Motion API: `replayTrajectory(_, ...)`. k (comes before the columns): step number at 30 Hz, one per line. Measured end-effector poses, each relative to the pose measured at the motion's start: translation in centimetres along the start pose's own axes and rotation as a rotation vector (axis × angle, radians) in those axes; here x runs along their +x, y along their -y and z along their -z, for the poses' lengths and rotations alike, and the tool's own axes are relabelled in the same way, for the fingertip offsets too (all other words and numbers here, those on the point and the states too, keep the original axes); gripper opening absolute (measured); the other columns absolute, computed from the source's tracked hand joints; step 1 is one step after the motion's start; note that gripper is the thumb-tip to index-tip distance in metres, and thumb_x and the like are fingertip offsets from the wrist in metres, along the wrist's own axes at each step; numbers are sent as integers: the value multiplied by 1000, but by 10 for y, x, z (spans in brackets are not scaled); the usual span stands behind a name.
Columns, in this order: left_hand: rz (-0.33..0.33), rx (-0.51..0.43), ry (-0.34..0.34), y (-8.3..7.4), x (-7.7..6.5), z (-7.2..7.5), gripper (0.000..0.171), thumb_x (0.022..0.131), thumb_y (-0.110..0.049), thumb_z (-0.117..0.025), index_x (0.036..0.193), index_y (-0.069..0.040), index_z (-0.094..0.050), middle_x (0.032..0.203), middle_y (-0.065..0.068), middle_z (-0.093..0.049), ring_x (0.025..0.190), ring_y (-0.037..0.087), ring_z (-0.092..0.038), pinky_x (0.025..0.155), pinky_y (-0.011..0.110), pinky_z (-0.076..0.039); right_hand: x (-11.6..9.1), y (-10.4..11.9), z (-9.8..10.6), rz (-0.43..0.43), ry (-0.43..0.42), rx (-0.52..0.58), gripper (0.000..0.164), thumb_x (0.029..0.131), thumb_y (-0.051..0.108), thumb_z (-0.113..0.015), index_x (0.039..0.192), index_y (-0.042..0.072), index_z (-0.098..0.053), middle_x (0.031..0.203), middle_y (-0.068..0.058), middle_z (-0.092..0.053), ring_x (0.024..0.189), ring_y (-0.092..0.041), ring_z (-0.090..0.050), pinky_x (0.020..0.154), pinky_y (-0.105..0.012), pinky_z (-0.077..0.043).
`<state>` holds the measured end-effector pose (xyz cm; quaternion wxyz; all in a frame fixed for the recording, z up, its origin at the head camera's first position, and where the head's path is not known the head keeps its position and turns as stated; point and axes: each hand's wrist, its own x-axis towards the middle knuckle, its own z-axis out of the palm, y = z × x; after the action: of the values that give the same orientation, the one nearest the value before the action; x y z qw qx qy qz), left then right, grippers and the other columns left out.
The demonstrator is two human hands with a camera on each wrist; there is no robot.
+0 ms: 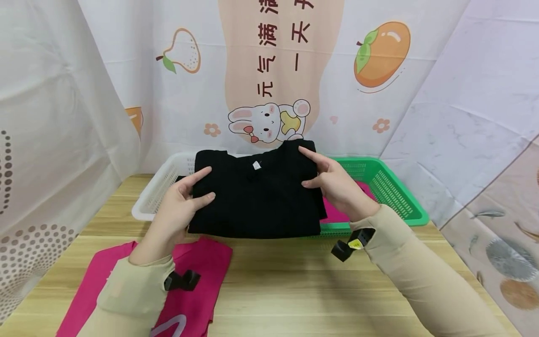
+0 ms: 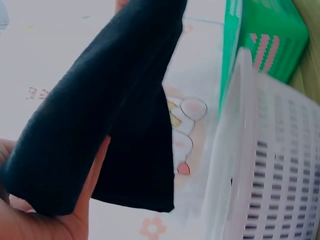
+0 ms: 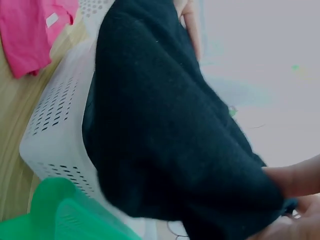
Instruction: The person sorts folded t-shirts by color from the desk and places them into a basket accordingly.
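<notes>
A folded black shirt (image 1: 257,201) with a small white neck label is held up in front of the two baskets. My left hand (image 1: 178,201) grips its left side, thumb and a finger lying on the near face. On the opposite side my right hand (image 1: 337,185) holds the shirt the same way. In the left wrist view, the left hand (image 2: 55,222) has the folded edge between thumb and fingers. The right wrist view shows the right hand (image 3: 295,200) pinching a corner of the cloth. Most of the fingers behind the shirt are hidden.
A white basket (image 1: 145,199) with something black inside stands at the back left, partly covered by the shirt. Beside it is a green basket (image 1: 404,192) with pink cloth (image 1: 337,210) in it. A pink shirt (image 1: 206,267) lies on the wooden table (image 1: 269,295) under the left forearm.
</notes>
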<state>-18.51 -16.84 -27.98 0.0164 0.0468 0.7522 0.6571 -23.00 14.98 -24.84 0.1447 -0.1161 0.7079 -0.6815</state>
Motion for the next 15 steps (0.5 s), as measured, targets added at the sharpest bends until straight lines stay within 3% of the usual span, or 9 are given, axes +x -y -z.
replayTrajectory(4, 11, 8, -75, 1, 9, 7, 58, 97, -16, -64, 151, -27, -43, 159, 4, -34, 131, 12, -48, 89, 16, -52, 15, -1, -3, 23, -1, 21, 83, 90, -15, -52, 156, 29, -31, 164, 3, -22, 143, -22, -38, 94, -25, -53)
replayTrajectory(8, -7, 51, -188, 2, 16, 12, 54, 97, -22, -65, 148, -26, -48, 162, -1, -26, 146, 13, -26, 113, 28, -37, 26, -3, -7, 56, -17, 42, 77, 90, -13, -55, 153, 28, -38, 163, 5, -25, 138, -22, -44, 87, -21, -54)
replayTrajectory(9, -12, 47, -218, 3, 18, 13, 52, 97, -22, -65, 147, -25, -50, 157, 1, -34, 143, 14, -29, 114, 31, -36, 29, -4, -8, 65, -22, 54, 76, 90, -13, -55, 153, 27, -39, 163, 5, -27, 137, -22, -46, 85, -21, -55)
replayTrajectory(11, -23, 52, -261, 4, 21, 17, 50, 96, -23, -66, 145, -23, -52, 155, 0, -35, 145, 11, -22, 117, 35, -30, 35, -7, -11, 79, -54, 86, 72, 91, -13, -55, 151, 24, -43, 160, 2, -34, 132, -21, -51, 84, -21, -56)
replayTrajectory(13, -31, 36, -282, 5, 26, 20, 48, 95, -23, -68, 141, -21, -57, 134, -1, -54, 130, 8, -42, 107, 27, -41, 41, -10, -15, 89, -98, 108, 66, 91, -13, -55, 148, 19, -47, 155, -2, -43, 124, -19, -57, 83, -23, -57)
replayTrajectory(15, -31, 44, -286, 5, 31, 25, 47, 93, -25, -70, 139, -19, -60, 108, -10, -62, 106, 1, -56, 88, 18, -50, 48, -13, -20, 100, -150, 113, 60, 91, -12, -56, 145, 15, -52, 148, -6, -51, 115, -17, -62, 82, -24, -57)
